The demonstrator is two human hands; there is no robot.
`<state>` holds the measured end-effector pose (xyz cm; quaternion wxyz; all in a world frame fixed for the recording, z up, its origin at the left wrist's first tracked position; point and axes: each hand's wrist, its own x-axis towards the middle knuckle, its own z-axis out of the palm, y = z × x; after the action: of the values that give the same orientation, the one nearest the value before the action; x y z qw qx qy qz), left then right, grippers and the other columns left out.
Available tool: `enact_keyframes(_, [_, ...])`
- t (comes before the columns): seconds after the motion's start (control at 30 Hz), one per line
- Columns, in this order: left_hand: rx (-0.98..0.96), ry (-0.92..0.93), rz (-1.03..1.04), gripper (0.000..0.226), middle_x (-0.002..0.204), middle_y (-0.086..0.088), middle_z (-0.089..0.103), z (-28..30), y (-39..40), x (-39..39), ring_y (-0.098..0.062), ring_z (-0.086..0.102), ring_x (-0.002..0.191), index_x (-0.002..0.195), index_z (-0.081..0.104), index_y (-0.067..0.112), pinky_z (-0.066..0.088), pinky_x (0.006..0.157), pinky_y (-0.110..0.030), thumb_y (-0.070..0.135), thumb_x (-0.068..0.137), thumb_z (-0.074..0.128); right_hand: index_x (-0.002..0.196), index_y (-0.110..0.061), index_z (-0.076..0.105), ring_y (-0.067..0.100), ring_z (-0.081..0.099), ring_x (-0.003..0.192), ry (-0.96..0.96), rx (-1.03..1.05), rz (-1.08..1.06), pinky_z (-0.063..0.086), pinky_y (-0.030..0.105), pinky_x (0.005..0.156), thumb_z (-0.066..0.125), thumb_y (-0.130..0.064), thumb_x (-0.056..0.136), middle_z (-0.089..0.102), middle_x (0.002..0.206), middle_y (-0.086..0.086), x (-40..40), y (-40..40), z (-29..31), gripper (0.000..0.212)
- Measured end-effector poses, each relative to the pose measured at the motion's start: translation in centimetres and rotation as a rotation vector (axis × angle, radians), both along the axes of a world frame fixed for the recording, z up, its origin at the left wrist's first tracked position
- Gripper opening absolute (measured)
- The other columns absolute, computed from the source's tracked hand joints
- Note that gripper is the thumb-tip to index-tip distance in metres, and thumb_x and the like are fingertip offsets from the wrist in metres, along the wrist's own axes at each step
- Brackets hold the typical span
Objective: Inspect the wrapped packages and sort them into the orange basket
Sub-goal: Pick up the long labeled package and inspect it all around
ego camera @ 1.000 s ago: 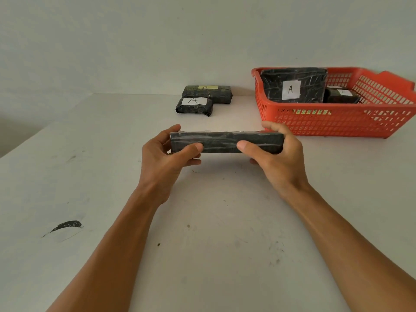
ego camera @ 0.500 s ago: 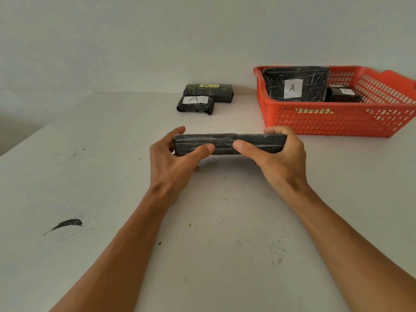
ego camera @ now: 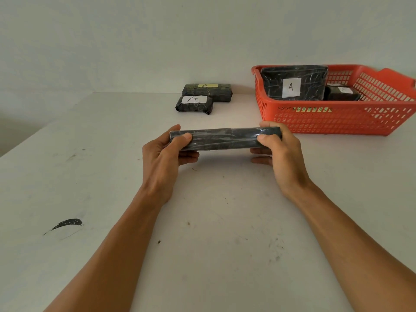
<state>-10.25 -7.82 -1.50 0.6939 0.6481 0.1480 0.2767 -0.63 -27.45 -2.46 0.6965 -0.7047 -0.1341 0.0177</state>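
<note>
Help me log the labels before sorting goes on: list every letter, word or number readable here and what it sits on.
"A" on the white label of the large package leaning in the orange basket.
"A" on the white label of the small front package on the table.
"A", faint, on the yellow label of the package behind it.
Label on the small package in the basket: unreadable.
Package held by both hands: no label visible.

Two packages (ego camera: 203, 98) left of basket (ego camera: 333, 119); two inside.
</note>
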Motion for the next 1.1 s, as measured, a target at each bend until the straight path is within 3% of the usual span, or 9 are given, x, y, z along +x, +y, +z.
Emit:
enact_keyframes(0.13, [-0.052, -0.013, 0.026, 0.015, 0.126, -0.021, 0.065, 0.02, 0.21, 0.02, -0.03, 0.069, 0.069, 0.089, 0.074, 0.018, 0.06, 0.068, -0.035, 0.01, 0.095, 0.064, 0.114, -0.023, 0.067, 0.037, 0.072, 0.098, 0.01, 0.035, 0.031, 0.061, 0.046, 0.078, 0.055, -0.029, 0.081, 0.071, 0.112, 0.018, 0.0, 0.02, 0.22, 0.036])
enact_keyframes(0.23, [-0.036, -0.016, 0.033, 0.013, 0.106, -0.001, 0.073, -0.07, 0.12, 0.06, -0.027, 0.068, 0.068, 0.094, 0.074, 0.015, 0.06, 0.07, -0.036, 0.01, 0.097, 0.062, 0.11, -0.017, 0.068, 0.035, 0.071, 0.09, 0.021, 0.059, 0.034, 0.061, 0.047, 0.077, 0.055, -0.023, 0.085, 0.071, 0.106, 0.019, -0.04, -0.03, 0.26, 0.028])
enact_keyframes(0.33, [0.0, -0.009, -0.005, 0.019, 0.094, -0.013, 0.073, -0.11, 0.13, 0.04, -0.027, 0.068, 0.074, 0.109, 0.072, 0.012, 0.061, 0.074, -0.037, 0.01, 0.099, 0.057, 0.103, -0.015, 0.066, 0.029, 0.068, 0.081, 0.039, 0.074, 0.031, 0.061, 0.048, 0.077, 0.055, -0.025, 0.086, 0.07, 0.098, 0.015, 0.07, -0.1, 0.26, 0.022])
enact_keyframes(0.4, [0.03, -0.006, -0.017, 0.02, 0.093, -0.019, 0.072, -0.1, 0.15, 0.01, -0.029, 0.067, 0.076, 0.107, 0.073, 0.012, 0.06, 0.075, -0.038, 0.01, 0.1, 0.055, 0.098, -0.018, 0.066, 0.027, 0.068, 0.08, 0.029, 0.059, 0.026, 0.061, 0.051, 0.079, 0.057, -0.027, 0.089, 0.071, 0.096, 0.013, 0.16, -0.09, 0.16, 0.016])
enact_keyframes(0.6, [0.012, 0.016, 0.026, 0.018, 0.081, -0.012, 0.074, 0.0, 0.37, -0.09, -0.028, 0.066, 0.069, 0.096, 0.074, 0.008, 0.061, 0.073, -0.041, 0.012, 0.099, 0.056, 0.1, -0.026, 0.068, 0.024, 0.069, 0.087, 0.002, 0.01, 0.055, 0.062, 0.045, 0.079, 0.055, -0.038, 0.086, 0.074, 0.102, 0.007, 0.14, 0.04, 0.09, 0.023])
enact_keyframes(0.77, [0.034, 0.023, 0.028, 0.017, 0.084, -0.011, 0.073, 0.08, 0.17, -0.06, -0.027, 0.064, 0.067, 0.095, 0.074, 0.012, 0.059, 0.066, -0.039, 0.015, 0.099, 0.058, 0.097, -0.024, 0.067, 0.023, 0.067, 0.082, 0.004, 0.014, 0.037, 0.061, 0.048, 0.076, 0.055, -0.036, 0.085, 0.071, 0.096, 0.007, 0.12, 0.09, 0.35, 0.022])
enact_keyframes(0.87, [0.136, 0.018, 0.032, 0.017, 0.077, 0.008, 0.073, 0.21, 0.03, -0.21, -0.015, 0.056, 0.065, 0.102, 0.074, 0.024, 0.047, 0.055, -0.029, 0.027, 0.101, 0.057, 0.1, -0.024, 0.068, 0.022, 0.066, 0.073, 0.013, 0.009, -0.013, 0.062, 0.046, 0.068, 0.055, -0.044, 0.086, 0.07, 0.093, 0.007, 0.12, 0.01, 0.47, 0.028])
enact_keyframes(1.0, [0.369, 0.034, 0.059, 0.029, 0.103, 0.017, 0.073, 0.0, -0.13, -0.37, 0.002, 0.062, 0.089, 0.124, 0.065, 0.037, 0.051, 0.075, -0.017, 0.047, 0.098, 0.057, 0.1, -0.016, 0.067, 0.016, 0.062, 0.063, -0.067, -0.078, -0.105, 0.058, 0.038, 0.056, 0.049, -0.065, 0.096, 0.07, 0.087, 0.012, -0.14, -0.06, 0.54, 0.053])
enact_keyframes(1.1, [0.427, 0.054, 0.117, 0.036, 0.11, 0.011, 0.07, -0.14, -0.21, -0.28, -0.003, 0.059, 0.096, 0.129, 0.063, 0.028, 0.046, 0.079, -0.013, 0.046, 0.1, 0.055, 0.09, -0.016, 0.062, 0.02, 0.061, 0.068, -0.107, -0.136, -0.15, 0.058, 0.048, 0.066, 0.043, -0.073, 0.092, 0.068, 0.081, 0.011, -0.6, 0.14, 0.49, 0.06])
